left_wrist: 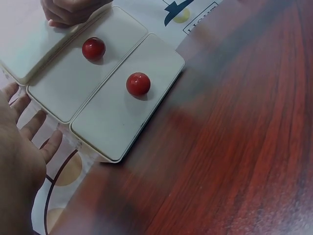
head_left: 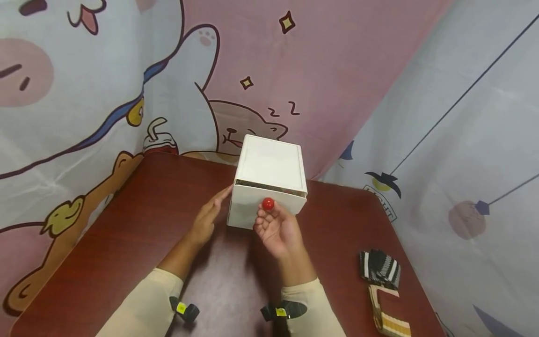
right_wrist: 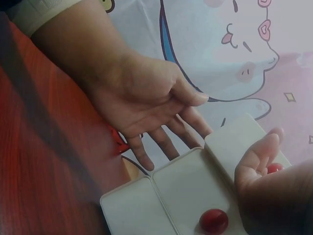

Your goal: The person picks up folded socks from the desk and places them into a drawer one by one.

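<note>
A small white drawer cabinet [head_left: 273, 161] stands on the table, with its top drawer [head_left: 248, 199] out slightly and a dark gap along its upper edge. My right hand [head_left: 280, 231] is at that drawer's front, palm up, its curled fingers and thumb holding the round red knob [head_left: 268, 204]. My left hand [head_left: 207, 216] lies along the cabinet's left side with its fingers extended, fingertips at the wall. Below the top drawer, the left wrist view shows a middle drawer [left_wrist: 66, 90] and a bottom drawer [left_wrist: 110, 120], both flush, each with a red knob [left_wrist: 138, 84].
On the right of the dark red table [head_left: 168, 187] lie a folded black, grey and white striped knit item [head_left: 380, 268] and a beige, brown and yellow one [head_left: 389, 313]. Printed cartoon curtains [head_left: 320, 70] hang behind and beside the table.
</note>
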`<move>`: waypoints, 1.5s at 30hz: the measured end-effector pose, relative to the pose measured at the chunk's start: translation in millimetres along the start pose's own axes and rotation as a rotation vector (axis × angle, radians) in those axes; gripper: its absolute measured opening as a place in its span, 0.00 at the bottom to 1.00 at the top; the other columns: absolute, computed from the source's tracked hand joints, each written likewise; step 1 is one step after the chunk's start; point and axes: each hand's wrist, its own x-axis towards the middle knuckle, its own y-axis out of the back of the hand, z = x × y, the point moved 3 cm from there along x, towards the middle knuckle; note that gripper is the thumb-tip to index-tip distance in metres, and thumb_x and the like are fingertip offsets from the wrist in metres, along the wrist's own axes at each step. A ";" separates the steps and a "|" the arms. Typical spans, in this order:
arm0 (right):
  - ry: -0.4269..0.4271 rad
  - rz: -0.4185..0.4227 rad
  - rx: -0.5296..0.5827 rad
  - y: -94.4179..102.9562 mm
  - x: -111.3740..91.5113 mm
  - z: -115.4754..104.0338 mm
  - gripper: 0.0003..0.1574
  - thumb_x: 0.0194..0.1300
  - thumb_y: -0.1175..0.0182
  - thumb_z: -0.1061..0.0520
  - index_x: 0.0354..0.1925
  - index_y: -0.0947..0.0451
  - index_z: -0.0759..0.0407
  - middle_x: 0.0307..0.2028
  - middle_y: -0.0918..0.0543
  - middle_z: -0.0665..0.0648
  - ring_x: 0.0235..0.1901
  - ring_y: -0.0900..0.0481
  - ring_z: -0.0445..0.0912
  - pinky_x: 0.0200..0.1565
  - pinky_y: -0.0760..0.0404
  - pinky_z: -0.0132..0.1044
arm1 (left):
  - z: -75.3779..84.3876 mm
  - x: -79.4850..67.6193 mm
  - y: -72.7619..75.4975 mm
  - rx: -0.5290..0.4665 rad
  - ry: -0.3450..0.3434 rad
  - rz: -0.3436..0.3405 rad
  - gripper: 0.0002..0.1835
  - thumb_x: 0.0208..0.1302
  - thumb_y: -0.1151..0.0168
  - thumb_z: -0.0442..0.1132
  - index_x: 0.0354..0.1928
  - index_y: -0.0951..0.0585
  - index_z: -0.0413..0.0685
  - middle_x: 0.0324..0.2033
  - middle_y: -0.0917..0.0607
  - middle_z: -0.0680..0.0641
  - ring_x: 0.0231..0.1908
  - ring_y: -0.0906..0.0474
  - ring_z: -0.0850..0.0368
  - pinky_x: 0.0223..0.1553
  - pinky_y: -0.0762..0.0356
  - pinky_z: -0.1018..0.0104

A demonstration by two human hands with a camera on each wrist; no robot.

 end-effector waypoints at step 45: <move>-0.043 0.086 -0.041 24.2 3.4 -5.6 0.32 0.90 0.59 0.45 0.40 0.16 0.61 0.27 0.16 0.51 0.28 0.24 0.44 0.36 0.21 0.32 | 3.2 1.7 -1.6 -0.013 0.011 0.006 0.27 0.89 0.68 0.32 0.79 0.33 0.28 0.80 0.34 0.26 0.82 0.40 0.35 0.78 0.41 0.78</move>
